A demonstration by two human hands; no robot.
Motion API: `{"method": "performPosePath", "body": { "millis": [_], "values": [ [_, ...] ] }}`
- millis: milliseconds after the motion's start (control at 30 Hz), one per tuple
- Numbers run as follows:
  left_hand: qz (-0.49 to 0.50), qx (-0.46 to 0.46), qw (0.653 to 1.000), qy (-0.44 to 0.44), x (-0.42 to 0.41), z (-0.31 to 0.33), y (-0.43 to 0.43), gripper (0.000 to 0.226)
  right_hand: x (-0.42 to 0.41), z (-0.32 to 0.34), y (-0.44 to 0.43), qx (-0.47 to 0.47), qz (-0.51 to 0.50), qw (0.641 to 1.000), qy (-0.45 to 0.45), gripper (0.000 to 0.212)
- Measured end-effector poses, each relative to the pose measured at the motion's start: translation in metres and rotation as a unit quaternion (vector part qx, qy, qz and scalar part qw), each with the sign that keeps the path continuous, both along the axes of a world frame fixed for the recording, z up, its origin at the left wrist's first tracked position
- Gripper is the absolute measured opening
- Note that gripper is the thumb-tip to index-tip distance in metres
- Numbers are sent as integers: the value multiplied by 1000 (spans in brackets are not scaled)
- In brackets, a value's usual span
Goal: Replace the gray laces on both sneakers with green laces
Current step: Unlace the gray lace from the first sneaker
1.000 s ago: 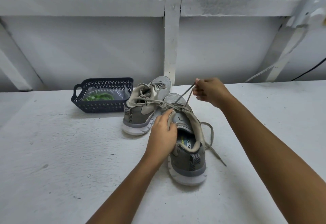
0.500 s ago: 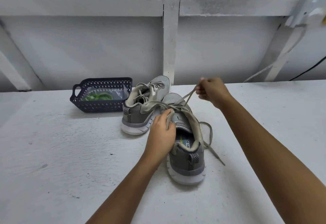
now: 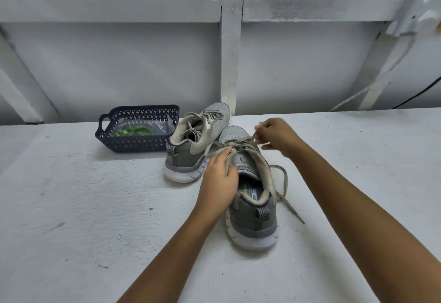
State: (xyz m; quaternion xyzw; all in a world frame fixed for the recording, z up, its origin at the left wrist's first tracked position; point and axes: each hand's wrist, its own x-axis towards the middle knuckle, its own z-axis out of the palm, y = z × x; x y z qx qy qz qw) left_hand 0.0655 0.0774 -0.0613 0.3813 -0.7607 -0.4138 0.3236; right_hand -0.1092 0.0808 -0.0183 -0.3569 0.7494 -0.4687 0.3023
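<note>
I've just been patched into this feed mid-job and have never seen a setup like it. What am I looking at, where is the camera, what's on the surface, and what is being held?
There is no machine here: these are a person's two bare hands. The picture comes from a wide-angle camera worn on the person's head, looking forward and down. On the white table stand a near sneaker and a far sneaker. Left of them is a dark basket holding green laces in a clear bag. The left hand grips the near sneaker's collar. The right hand pinches that sneaker's gray lace above the eyelets. One end of the lace trails on the table to the sneaker's right.
</note>
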Motion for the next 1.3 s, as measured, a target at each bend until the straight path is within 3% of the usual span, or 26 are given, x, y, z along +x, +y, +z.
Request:
{"method": "performPosePath", "body": {
  "millis": [167, 267, 333, 433, 500, 600, 733, 933, 1067, 1167, 1300],
  "values": [
    [5, 2, 1000, -2, -1, -2, -1, 45, -23, 16, -5, -116, -141, 982, -44, 26],
    [3, 9, 1000, 0, -1, -1, 0, 46, -14, 7, -2, -18, -79, 994, -69, 25],
    [6, 9, 1000, -3, -1, -1, -1, 46, -4, -2, 2, 76, 3, 996, -40, 28],
    [6, 3, 1000, -2, -1, -2, -1, 45, 6, -10, 4, 97, 50, 994, 30, 25],
    [6, 4, 1000, -1, -1, -2, -1, 45, 7, -9, 3, 69, 33, 996, 37, 27],
    [5, 9, 1000, -4, -1, -1, 0, 44, -3, -1, -2, -26, -53, 998, -26, 29],
    [3, 10, 1000, -6, 0, 0, 0, 44, -16, 8, -3, -97, -148, 983, -51, 20],
    [6, 9, 1000, -5, -1, -1, 0, 45, 7, -9, 6, 59, -4, 997, -40, 21],
    [6, 7, 1000, -6, -1, -1, -1, 45, 7, -12, 5, 59, 26, 998, 6, 23],
    [4, 7, 1000, -8, 0, -1, 0, 44, 2, -9, 2, 6, -21, 998, -67, 26],
    [3, 3, 1000, -9, 0, 0, 0, 45, -15, 1, -2, -128, -174, 969, -122, 32]
  ]
}}
